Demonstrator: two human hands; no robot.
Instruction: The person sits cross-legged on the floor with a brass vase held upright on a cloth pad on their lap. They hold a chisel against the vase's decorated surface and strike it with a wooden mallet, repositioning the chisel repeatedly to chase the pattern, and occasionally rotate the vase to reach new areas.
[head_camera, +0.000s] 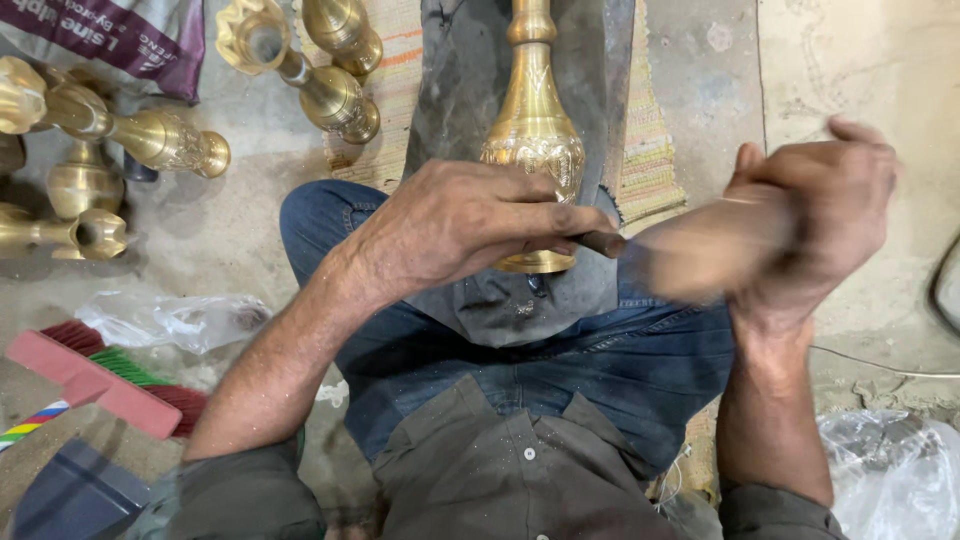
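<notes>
Gripped tight: punch (598, 242) in left hand (470, 225) on brass vase (532, 140), blurred mallet (700, 250) in right hand (820, 215); knuckles could be struck.

A single view comes from a camera worn on the person's head, looking almost straight down over the chest and lap to the concrete floor (860, 60). It sits close: the grey buttoned shirt (500, 470) fills the bottom edge, the blue denim legs (640, 370) the centre. The left hand (470, 225) and right hand (810, 215) lie mid-frame, near the lens. The engraved golden brass vase (533, 130) runs up to the top edge, and the floor spreads to both sides.
</notes>
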